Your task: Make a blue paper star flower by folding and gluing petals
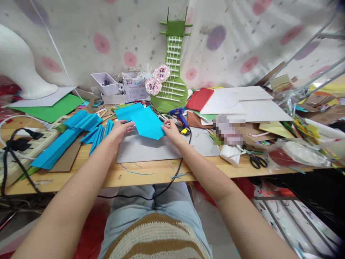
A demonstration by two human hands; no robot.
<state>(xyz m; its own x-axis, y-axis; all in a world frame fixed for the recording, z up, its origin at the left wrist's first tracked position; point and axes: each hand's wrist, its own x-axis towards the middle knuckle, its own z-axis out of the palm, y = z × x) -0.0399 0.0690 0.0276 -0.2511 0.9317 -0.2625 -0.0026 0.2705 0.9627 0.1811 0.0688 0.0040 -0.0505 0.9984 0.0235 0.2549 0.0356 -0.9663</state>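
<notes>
1. Your striped top (156, 239) sits closest, below the grip.
2. Your right hand (172, 132) pinches the blue sheet (148, 122), between your hands above the grey board (151, 153); your left hand (122, 130) meets its other side (whether gripping, I cannot tell).
3. Beyond the grip, handwriting marks a white box (137, 90), too blurred to read surely.

At 12 o'clock a green toy guitar (177, 85) stands up, with two round pink-and-white flowers (162, 73) by its side. A spotty white cloth (226, 68) hangs behind it. At 2 o'clock a red sheet (199, 100) lies by big white boards (250, 106). Black scissors (258, 160) lie at 4 o'clock. A long plug strip (40, 144) sits at 9 o'clock.
</notes>
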